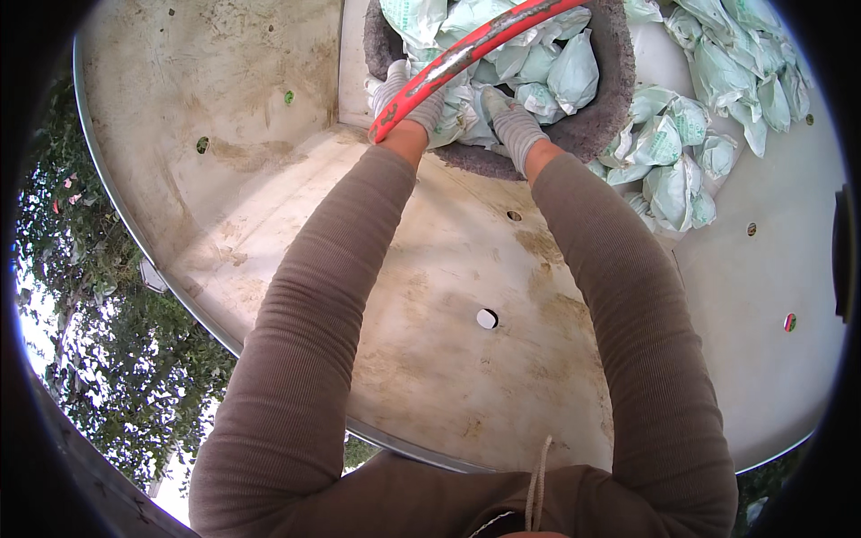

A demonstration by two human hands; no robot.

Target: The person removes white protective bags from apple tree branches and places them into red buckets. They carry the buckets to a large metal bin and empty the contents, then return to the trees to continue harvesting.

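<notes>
My left hand (408,101), in a striped knit glove, reaches into a round grey-brown basket (609,87) with thick, fuzzy walls. Part of that hand lies behind a curved red bar (464,57) with worn paint, which crosses above the basket. On the near side of the basket, my right hand (514,128), gloved the same way, touches the bundles inside. Pale green wrapped bundles (574,72) with printing fill the basket. One crumpled bundle (464,121) lies between my hands. Bags and the bar hide many of my fingers, so any grip is unclear.
More wrapped bundles (676,144) lie to the basket's right, some heaped against the side wall. The basket sits in a large, stained, pale bin (430,269) with round holes. Its metal rim (134,228) curves along the left, with leafy branches (128,363) outside.
</notes>
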